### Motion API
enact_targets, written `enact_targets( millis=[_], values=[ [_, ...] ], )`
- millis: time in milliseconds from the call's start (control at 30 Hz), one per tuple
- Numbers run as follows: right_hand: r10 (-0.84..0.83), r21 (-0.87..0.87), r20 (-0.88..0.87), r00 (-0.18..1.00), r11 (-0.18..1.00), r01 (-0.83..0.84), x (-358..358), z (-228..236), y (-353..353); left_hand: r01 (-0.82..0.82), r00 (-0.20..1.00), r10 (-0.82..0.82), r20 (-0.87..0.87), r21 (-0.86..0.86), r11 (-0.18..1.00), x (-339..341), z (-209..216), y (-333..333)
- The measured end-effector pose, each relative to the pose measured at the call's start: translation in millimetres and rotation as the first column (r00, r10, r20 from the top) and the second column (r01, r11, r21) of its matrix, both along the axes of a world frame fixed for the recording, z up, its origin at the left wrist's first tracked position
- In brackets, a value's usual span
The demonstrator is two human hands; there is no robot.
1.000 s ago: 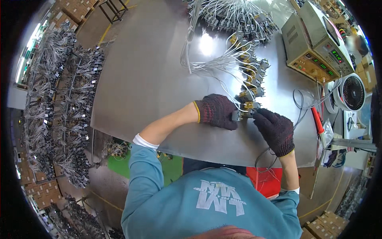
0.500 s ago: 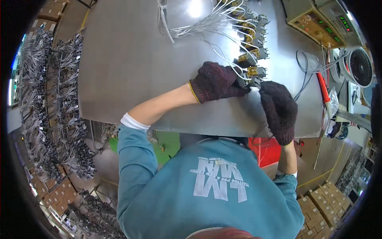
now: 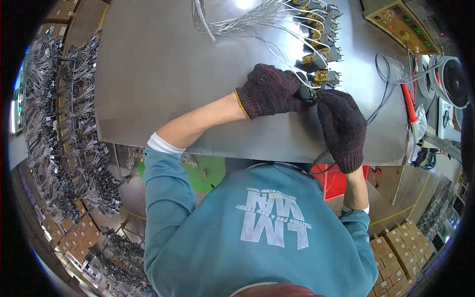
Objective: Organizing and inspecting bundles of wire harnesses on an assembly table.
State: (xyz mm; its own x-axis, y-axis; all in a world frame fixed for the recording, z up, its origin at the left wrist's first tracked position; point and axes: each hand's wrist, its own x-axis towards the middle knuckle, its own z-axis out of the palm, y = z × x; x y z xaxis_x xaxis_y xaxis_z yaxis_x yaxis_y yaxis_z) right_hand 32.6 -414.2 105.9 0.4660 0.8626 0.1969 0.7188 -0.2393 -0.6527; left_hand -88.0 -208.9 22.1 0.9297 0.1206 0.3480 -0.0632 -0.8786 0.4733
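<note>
Both my hands wear dark knitted gloves and meet over the steel table near its right front part. My left hand is closed round a small dark electrical connector, with a white cable looping from its top. Against the connector's right side, my right hand has its fingers curled together; what they hold, if anything, is hidden. A thin dark lead hangs beside the right wrist. Just beyond my fingers a row of similar grey connectors with yellowish inner parts and metal pins runs away from me.
White cables from the row gather on the steel table. A beige instrument with lit displays stands far right, near a red-handled tool and a small fan. Racks of hanging cables line the left; cartons stand lower right.
My right hand has moved in against the connector, covering the light gap between the hands. The left hand keeps its hold. The whole view has shifted slightly.
</note>
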Motion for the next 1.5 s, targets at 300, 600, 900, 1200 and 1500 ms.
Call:
enact_targets(
  millis=[300,600,900,1200,1500],
  values=[
    [0.03,-0.073,0.177,0.984,0.997,-0.017,-2,-18,-13,-0.016,1.0,0.017,0.018,-0.042,0.999,-1,12,-8],
    [0.102,-0.065,0.295,0.95,0.994,-0.087,-1,-9,-5,0.029,0.992,-0.037,-0.123,-0.065,0.997,3,15,1],
    [0.072,-0.145,0.266,0.961,0.989,-0.034,0,4,-16,0.058,0.98,-0.071,-0.186,-0.077,0.995,2,25,-5],
    [-0.164,0.027,0.118,0.979,0.986,0.162,71,42,-37,0.083,0.769,0.057,-0.637,0.187,0.979,-30,123,47],
    [-0.088,-0.131,0.437,0.895,0.978,0.161,79,32,-43,-0.188,0.96,0.242,-0.144,0.312,0.931,-18,70,93]
  ],
)
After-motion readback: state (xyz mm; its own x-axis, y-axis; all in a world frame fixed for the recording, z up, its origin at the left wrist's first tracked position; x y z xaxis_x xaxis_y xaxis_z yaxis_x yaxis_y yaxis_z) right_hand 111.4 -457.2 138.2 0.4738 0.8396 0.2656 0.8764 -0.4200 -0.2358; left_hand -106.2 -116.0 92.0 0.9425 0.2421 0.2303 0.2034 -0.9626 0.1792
